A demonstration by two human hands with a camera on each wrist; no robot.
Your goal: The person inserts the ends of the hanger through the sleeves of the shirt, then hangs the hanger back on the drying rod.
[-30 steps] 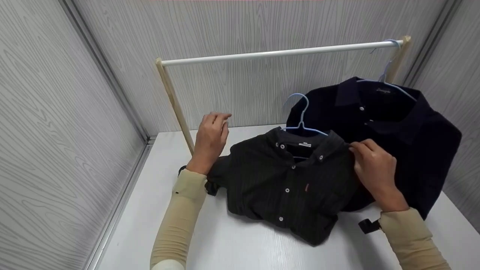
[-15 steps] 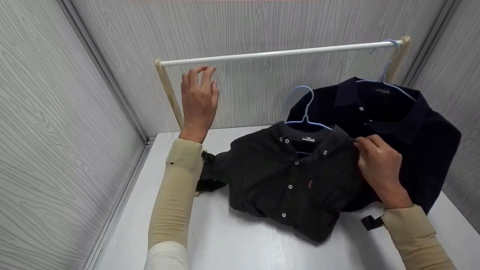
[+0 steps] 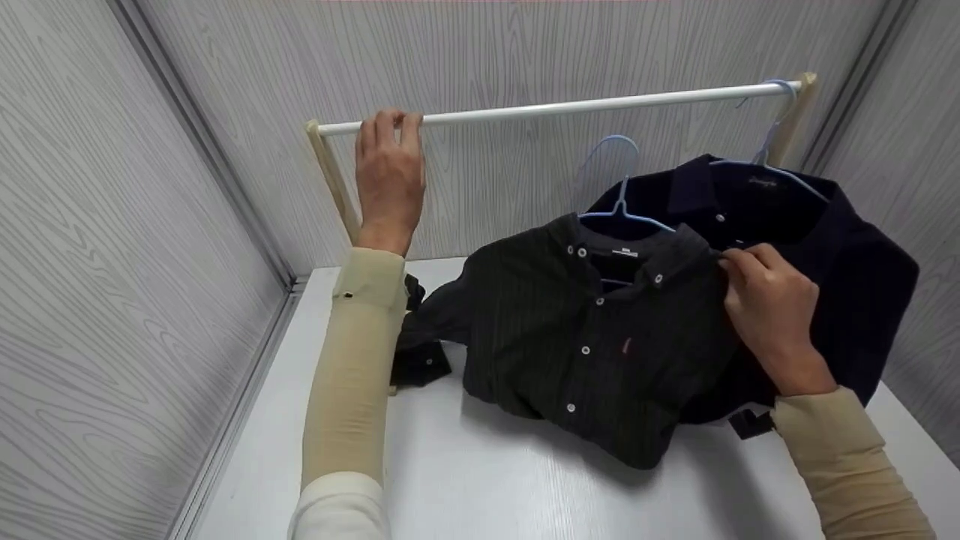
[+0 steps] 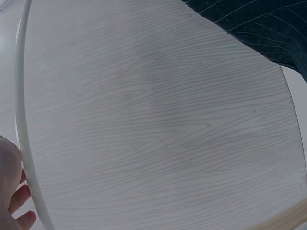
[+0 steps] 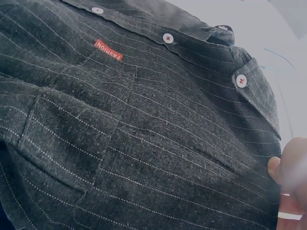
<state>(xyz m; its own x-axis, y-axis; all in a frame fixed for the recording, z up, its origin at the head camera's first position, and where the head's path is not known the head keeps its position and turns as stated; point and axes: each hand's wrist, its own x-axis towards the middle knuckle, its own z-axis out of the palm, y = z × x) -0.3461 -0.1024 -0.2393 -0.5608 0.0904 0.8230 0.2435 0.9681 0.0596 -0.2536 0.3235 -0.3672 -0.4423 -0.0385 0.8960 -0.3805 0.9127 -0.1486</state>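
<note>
In the head view a dark grey striped shirt (image 3: 525, 322) with white buttons and a small red tag is on a light blue hanger (image 3: 622, 202), whose hook points up, apart from the rail. My right hand (image 3: 772, 307) pinches this shirt's shoulder near the collar; the right wrist view shows the thumb at the edge of the cloth (image 5: 182, 143). My left hand (image 3: 390, 180) is at the left part of the white rail (image 3: 540, 110), fingers curled over it. In the left wrist view, fingertips (image 4: 21, 197) lie against the rail.
A navy shirt (image 3: 855, 300) hangs from the rail's right end on another blue hanger (image 3: 765, 161), behind the grey shirt. Wooden posts (image 3: 330, 176) carry the rail. Wood-grain panels (image 3: 510, 45) enclose the white table (image 3: 480, 487) at the back and sides.
My left hand has moved up and away from beside the grey shirt to the rail. My right hand has raised the shirt and hanger slightly, up and to the right.
</note>
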